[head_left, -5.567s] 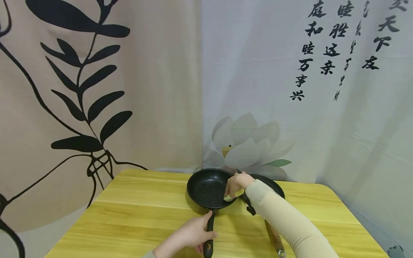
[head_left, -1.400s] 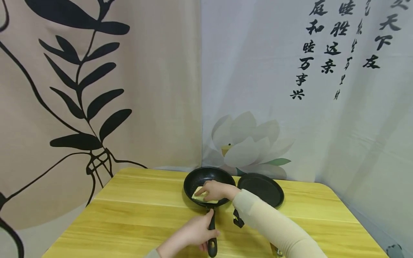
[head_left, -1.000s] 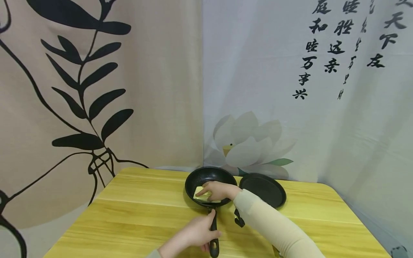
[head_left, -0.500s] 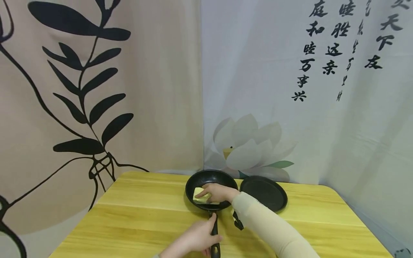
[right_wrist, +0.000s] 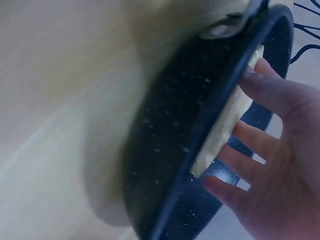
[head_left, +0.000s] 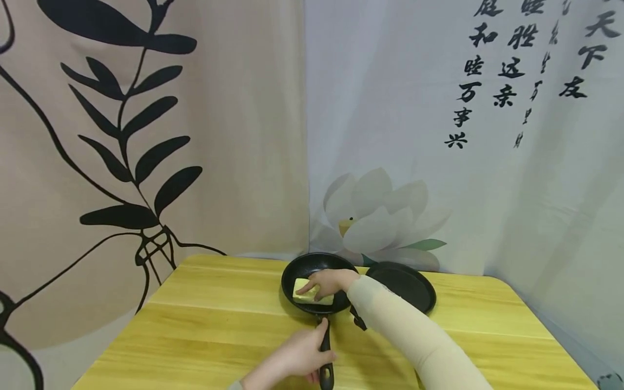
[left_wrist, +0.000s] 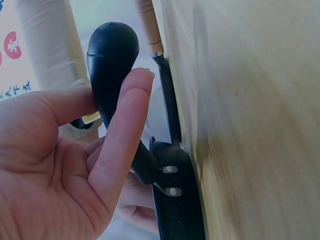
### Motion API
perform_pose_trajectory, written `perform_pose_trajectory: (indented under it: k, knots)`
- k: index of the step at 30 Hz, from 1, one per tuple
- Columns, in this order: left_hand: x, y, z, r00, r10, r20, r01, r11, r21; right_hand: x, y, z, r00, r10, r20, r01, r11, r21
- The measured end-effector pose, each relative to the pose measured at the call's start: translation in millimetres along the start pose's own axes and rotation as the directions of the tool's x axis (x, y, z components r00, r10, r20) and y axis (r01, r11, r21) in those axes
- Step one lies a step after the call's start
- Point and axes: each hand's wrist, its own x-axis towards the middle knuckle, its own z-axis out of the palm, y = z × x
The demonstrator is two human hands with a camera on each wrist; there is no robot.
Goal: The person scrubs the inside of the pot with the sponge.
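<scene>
A black frying pan [head_left: 307, 265] with a speckled inside stands on the wooden table. My left hand [head_left: 304, 349] grips its black handle [head_left: 326, 376], thumb along the top near the pan; the left wrist view shows fingers [left_wrist: 120, 135] curled about that handle [left_wrist: 112, 55]. Inside the pan, towards its near side, lies a pale yellow folded cloth [head_left: 299, 295]. My right hand [head_left: 327, 284] rests on the cloth from above with spread fingers. In the right wrist view these fingers [right_wrist: 255, 140] touch the cloth [right_wrist: 222, 127] behind the pan's rim [right_wrist: 210, 135].
A second, flat black pan [head_left: 407, 284] stands right of the frying pan, partly behind the right sleeve [head_left: 414, 330]. Its wooden handle [left_wrist: 148, 25] shows in the left wrist view. A printed curtain [head_left: 253, 162] hangs directly behind the table [head_left: 209, 319].
Since the oldest frame my right hand has moved left from the pan's right rim with the cloth. Within the last second it has lifted slightly, showing more cloth. My left hand keeps its hold.
</scene>
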Motion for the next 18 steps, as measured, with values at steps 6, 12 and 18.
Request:
perform_pose_trajectory:
  k: [6,12,18]
  knots:
    - [4.2,-7.1,-0.7,0.999,0.014,0.032,-0.014,1.0,0.002,3.1,0.9,0.3,1.0,-0.006,-0.029,0.006,1.0,0.014]
    - [1.9,-4.3,-1.5,0.999,0.029,0.013,-0.029,1.0,0.003,2.3,1.9,5.0,0.993,-0.052,-0.105,0.05,0.999,-0.02]
    - [3.6,-6.2,0.8,1.0,0.026,0.014,-0.027,0.999,0.031,6.7,5.6,9.6,0.99,-0.026,-0.136,0.02,0.999,-0.044]
